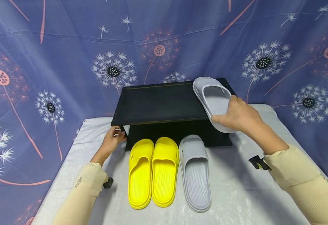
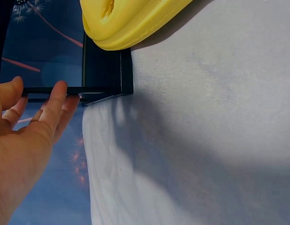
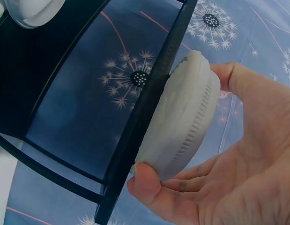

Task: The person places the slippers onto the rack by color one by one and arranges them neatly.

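My right hand (image 1: 241,114) grips a grey slipper (image 1: 215,101) by its heel end, thumb on the near side. That slipper lies over the right end of the black shoe rack's top shelf (image 1: 158,103); in the right wrist view its heel (image 3: 180,117) meets the shelf edge. At the rack's left end, my left hand (image 1: 111,140) holds the thin side post, its fingers (image 2: 53,105) around the bar in the left wrist view. A second grey slipper (image 1: 197,178) and two yellow slippers (image 1: 140,181) (image 1: 164,179) lie side by side before the rack, toes toward it.
A white cloth (image 1: 231,193) covers the table under the rack and slippers. Behind it hangs a blue curtain (image 1: 76,68) with dandelion prints. The rack's lower shelf (image 1: 166,134) sits partly behind the slipper toes.
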`<act>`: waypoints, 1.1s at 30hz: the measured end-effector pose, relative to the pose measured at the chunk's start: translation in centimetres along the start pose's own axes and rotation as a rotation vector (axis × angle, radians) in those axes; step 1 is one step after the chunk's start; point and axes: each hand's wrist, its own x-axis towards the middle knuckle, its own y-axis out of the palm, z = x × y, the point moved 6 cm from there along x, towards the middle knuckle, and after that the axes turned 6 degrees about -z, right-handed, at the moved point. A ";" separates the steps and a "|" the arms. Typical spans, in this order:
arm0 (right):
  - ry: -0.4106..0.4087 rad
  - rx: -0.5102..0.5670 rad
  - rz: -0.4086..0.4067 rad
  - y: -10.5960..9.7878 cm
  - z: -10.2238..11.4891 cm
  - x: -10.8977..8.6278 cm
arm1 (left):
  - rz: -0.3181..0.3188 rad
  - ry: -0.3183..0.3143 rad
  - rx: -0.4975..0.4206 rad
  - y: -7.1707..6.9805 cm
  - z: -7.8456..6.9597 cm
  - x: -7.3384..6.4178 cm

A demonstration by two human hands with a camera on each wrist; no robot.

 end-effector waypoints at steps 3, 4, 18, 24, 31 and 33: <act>-0.002 -0.009 0.011 -0.1 0.1 0.2 | 0.001 0.005 -0.001 0.0 -0.1 0.0; -0.001 -0.011 0.017 -0.1 0.1 0.3 | 0.000 0.008 -0.004 0.0 -0.1 0.0; -0.005 -0.006 0.029 0.1 0.3 0.3 | -0.005 0.005 -0.007 -0.1 0.0 0.0; -0.018 -0.001 0.031 -0.1 0.4 0.0 | -0.007 0.009 -0.016 0.0 -0.1 0.1; -0.038 0.022 0.054 -0.4 0.2 -0.5 | -0.012 0.008 0.021 -0.1 0.0 0.0; -0.036 0.031 0.050 -0.5 0.2 -0.7 | -0.011 0.005 0.024 -0.1 0.1 0.0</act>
